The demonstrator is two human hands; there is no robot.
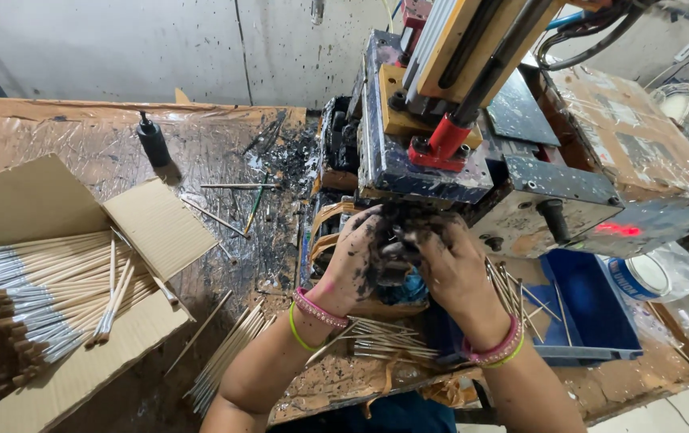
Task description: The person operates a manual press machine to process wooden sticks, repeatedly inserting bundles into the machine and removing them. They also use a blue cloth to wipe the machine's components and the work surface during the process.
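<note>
A small ink-blackened part (397, 250) sits between the two hands, right under the front of the ink-spattered printing machine (441, 144), just above a patch of crumpled blue cloth (415, 287); it is too smeared and too covered to tell what it is. The left hand (352, 261), stained black over the knuckles and fingers, has its fingers curled inward onto that part, and the right hand (450, 261), equally stained, curls its fingers in from the other side, so both hands close around it and touch each other at the fingertips; the exact grip is hidden by ink and by the fingers themselves. Pink and yellow-green bangles (316, 313) ring the left wrist and a matching set (495, 350) rings the right. Just below the hands a loose heap of thin pale wooden sticks with metal ferrules (385, 338) lies on the plastic-covered brown worktable (80, 136), with another bundle of the same sticks (228, 357) beside the left forearm. To the right stands a blue plastic tray (593, 313) with a few sticks leaning on its edge. Well off to the left, an open corrugated cardboard box (152, 224) holds rows of like sticks (48, 289). A small black squeeze bottle (153, 140) stands upright near the table's far edge.
</note>
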